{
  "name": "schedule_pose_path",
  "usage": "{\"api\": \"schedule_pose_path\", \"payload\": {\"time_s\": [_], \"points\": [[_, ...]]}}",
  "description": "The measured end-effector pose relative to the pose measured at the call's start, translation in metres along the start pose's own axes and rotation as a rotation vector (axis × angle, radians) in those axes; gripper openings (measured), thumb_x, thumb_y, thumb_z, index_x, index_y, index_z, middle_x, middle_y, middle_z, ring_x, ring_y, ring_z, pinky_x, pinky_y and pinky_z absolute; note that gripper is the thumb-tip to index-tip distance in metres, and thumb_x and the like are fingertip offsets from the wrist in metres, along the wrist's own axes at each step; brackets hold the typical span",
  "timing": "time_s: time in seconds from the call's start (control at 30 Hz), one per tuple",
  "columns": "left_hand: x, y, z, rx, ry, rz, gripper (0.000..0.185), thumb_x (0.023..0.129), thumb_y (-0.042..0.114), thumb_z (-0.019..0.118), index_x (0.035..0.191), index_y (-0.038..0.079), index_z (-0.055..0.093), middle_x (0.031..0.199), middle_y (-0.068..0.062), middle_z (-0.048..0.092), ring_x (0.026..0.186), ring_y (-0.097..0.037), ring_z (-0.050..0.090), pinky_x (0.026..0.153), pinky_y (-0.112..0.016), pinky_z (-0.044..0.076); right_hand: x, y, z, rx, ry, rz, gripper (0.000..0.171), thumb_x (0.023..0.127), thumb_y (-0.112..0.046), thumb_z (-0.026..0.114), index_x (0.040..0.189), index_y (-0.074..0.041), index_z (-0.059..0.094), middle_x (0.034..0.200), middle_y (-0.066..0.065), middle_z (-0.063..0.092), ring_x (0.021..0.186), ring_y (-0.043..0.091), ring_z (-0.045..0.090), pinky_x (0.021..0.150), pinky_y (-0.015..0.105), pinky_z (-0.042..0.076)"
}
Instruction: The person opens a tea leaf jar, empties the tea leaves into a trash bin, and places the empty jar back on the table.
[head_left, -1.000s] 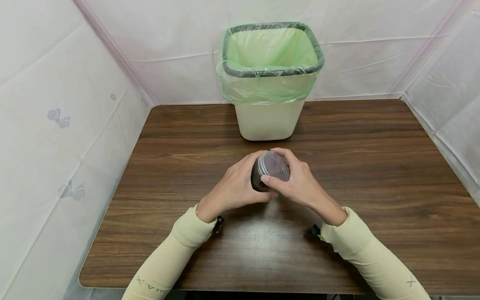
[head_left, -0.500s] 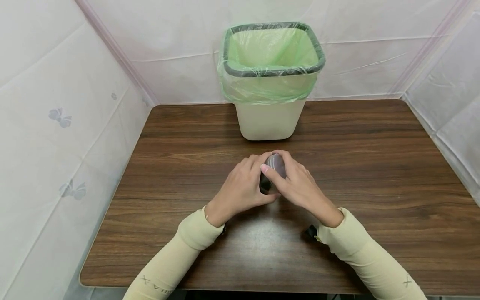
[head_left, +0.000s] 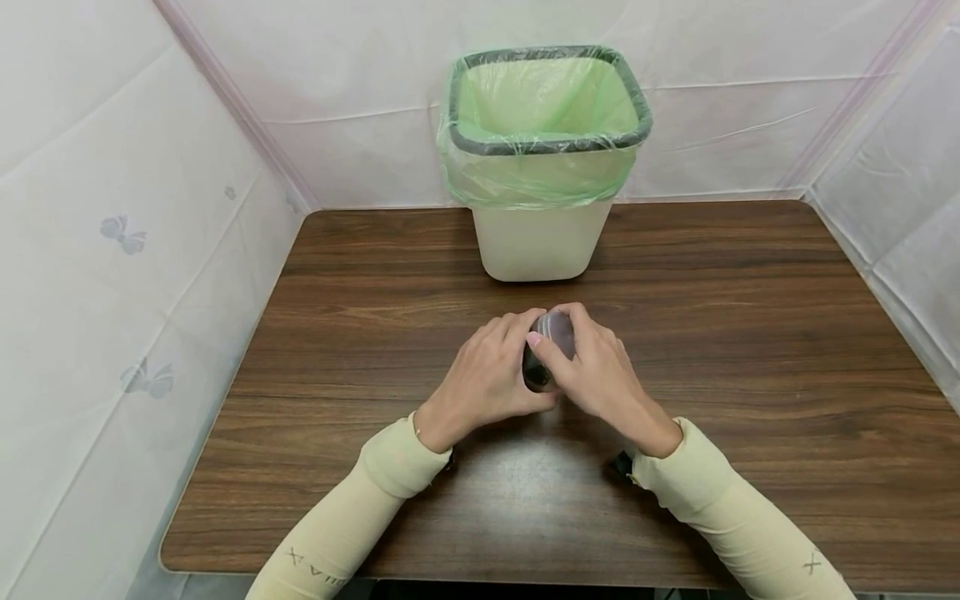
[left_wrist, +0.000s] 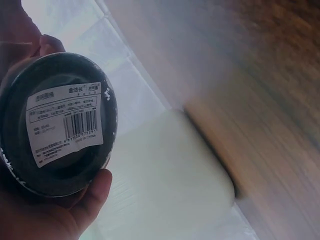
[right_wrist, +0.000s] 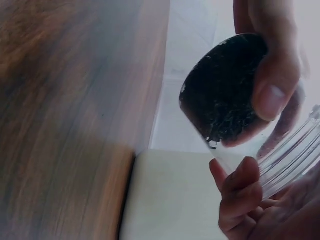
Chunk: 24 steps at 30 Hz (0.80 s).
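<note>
Above the middle of the table, both hands hold a clear plastic jar (head_left: 535,371) with dark contents. It is tilted, its base toward the left. My left hand (head_left: 483,362) grips the jar body near the base, fingers on the far side and thumb on the near side. My right hand (head_left: 600,367) holds the clear lid end (head_left: 560,329) between thumb and fingers. A white barcode label (left_wrist: 65,122) shows on the base in the left wrist view. Ridged clear plastic (right_wrist: 292,155) lies near the right fingers in the right wrist view.
A pale waste bin (head_left: 543,242) with a dark rim and a green bag liner (head_left: 540,183) stands at the back of the brown wooden table (head_left: 360,308). White sheeting (head_left: 337,108) closes off the back and both sides.
The jar and my left hand have shifted a little to the right. The jar has turned, so less of the lid's top shows. Both hands keep their hold.
</note>
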<state>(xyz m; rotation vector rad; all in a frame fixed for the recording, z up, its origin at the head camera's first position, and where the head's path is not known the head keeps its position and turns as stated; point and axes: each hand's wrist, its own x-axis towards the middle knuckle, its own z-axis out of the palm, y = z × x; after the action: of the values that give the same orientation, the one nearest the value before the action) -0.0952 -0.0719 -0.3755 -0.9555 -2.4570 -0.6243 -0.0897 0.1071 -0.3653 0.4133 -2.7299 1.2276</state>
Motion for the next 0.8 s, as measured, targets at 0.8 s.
{"api": "schedule_pose_path", "payload": {"time_s": [0.8], "points": [[0.002, -0.002, -0.009, -0.357, -0.193, -0.226, 0.085, 0.059, 0.039, 0.089, 0.131, 0.011, 0.054, 0.108, 0.005, 0.063, 0.090, -0.008, 0.060, 0.078, -0.029, 0.051, 0.001, 0.014, -0.002, -0.018, 0.164, -0.422, 0.055, 0.082, -0.045, 0.065, 0.120, -0.007, 0.061, 0.104, 0.004, 0.066, 0.080, 0.018, 0.064, 0.062, 0.037, 0.054]]}}
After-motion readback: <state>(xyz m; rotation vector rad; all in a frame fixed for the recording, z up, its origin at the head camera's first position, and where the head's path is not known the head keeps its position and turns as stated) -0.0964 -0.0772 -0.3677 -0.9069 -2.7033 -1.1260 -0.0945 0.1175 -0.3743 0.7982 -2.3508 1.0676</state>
